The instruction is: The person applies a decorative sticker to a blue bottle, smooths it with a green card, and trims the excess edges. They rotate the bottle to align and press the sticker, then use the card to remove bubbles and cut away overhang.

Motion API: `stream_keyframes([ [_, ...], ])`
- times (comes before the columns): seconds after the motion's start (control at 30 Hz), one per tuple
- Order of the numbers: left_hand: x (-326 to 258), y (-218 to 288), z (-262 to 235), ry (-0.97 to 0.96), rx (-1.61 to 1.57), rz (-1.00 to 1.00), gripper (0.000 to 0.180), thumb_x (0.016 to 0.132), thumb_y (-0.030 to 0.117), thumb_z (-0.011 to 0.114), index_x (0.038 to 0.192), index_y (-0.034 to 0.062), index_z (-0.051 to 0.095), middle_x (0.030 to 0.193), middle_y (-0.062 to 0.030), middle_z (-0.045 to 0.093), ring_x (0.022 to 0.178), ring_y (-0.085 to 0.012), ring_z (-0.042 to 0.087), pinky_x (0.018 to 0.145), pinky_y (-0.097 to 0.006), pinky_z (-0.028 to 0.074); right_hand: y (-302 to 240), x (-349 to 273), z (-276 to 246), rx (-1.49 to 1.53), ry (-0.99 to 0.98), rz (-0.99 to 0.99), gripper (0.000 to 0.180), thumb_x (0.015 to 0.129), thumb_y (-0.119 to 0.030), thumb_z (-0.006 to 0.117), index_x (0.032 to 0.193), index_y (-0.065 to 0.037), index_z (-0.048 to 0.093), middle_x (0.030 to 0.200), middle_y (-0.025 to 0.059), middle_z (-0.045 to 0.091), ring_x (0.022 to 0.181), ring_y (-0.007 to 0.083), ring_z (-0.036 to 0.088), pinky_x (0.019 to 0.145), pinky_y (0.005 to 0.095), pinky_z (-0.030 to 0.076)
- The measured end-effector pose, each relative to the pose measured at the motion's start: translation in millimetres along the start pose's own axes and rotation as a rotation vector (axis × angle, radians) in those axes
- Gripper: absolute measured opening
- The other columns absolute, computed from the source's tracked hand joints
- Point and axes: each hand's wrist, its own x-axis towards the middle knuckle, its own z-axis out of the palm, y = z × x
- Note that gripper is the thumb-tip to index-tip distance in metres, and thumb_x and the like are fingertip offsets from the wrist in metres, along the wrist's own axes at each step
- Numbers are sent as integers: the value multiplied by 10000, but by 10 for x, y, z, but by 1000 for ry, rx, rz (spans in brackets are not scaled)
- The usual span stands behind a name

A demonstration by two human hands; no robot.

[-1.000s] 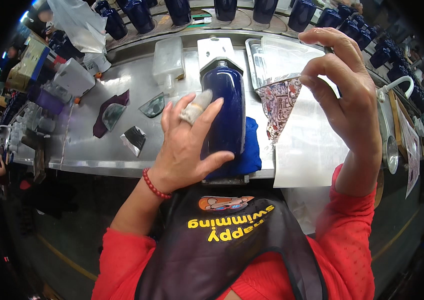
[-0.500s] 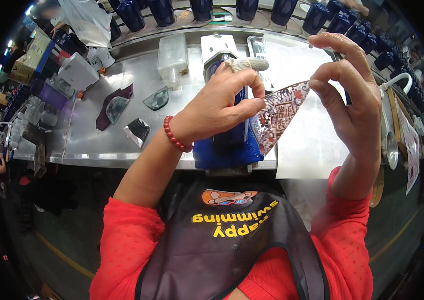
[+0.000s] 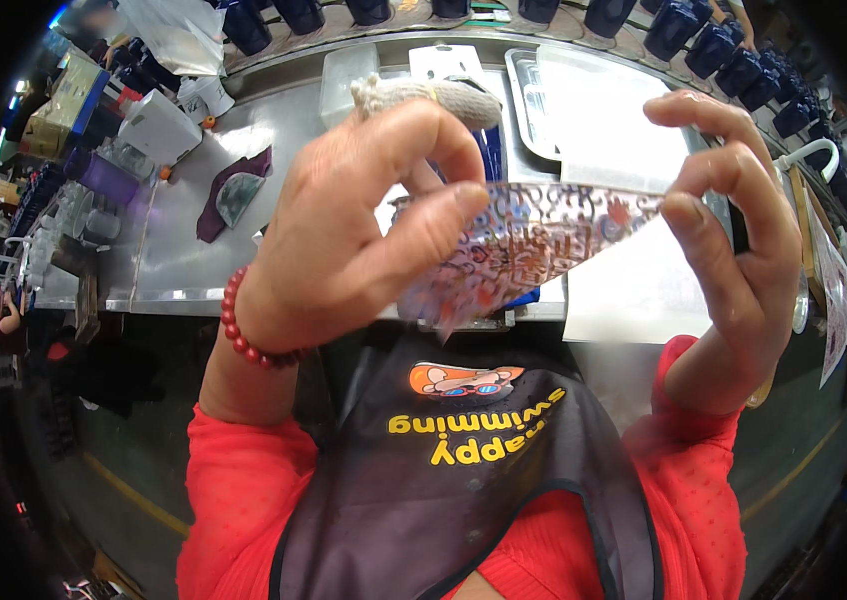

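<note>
Both my hands hold a thin patterned transparent sheet (image 3: 524, 240) stretched flat close to the camera. My left hand (image 3: 364, 220) pinches its left side between thumb and fingers; its forefinger wears a white knitted finger cover. My right hand (image 3: 734, 230) pinches the sheet's right tip with thumb and forefinger. A dark blue cup (image 3: 489, 150) stands on the metal table (image 3: 184, 270) behind my left hand, mostly hidden by it.
A metal tray (image 3: 534, 90) with white paper lies at the back right. Several dark blue cups (image 3: 714, 50) line the far edge. A white sheet (image 3: 634, 290) hangs over the table's near edge. Boxes and small parts sit at the left (image 3: 154, 125).
My left hand left the blue cup, rose toward the camera and took hold of the sheet's left side. The sheet turned from hanging in my right hand to stretched between both.
</note>
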Motion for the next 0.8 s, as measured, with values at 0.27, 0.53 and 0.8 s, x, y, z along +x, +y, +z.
stream_keyframes([
  [0.27,-45,-396,192,0,272,58,91,908,94,666,959,42,612,811,-136,629,745,-308,603,747,-412,475,447,-100,494,11,38,83,116,900,-117,695,889,-20,632,1188,140,679,1082,304,634,868,382,499],
  [0.53,-56,-198,215,-88,44,-75,99,905,91,668,960,35,608,842,-133,616,756,-304,598,711,-396,477,336,-189,262,128,40,79,143,903,-138,699,857,-23,627,1180,131,687,967,208,631,768,313,477],
  [0.8,92,-119,114,-175,128,17,101,871,86,641,948,29,607,874,-120,632,847,-271,613,773,-385,476,255,-132,66,128,-24,36,126,913,-109,663,843,-36,589,1257,182,653,1180,250,593,1046,397,407],
])
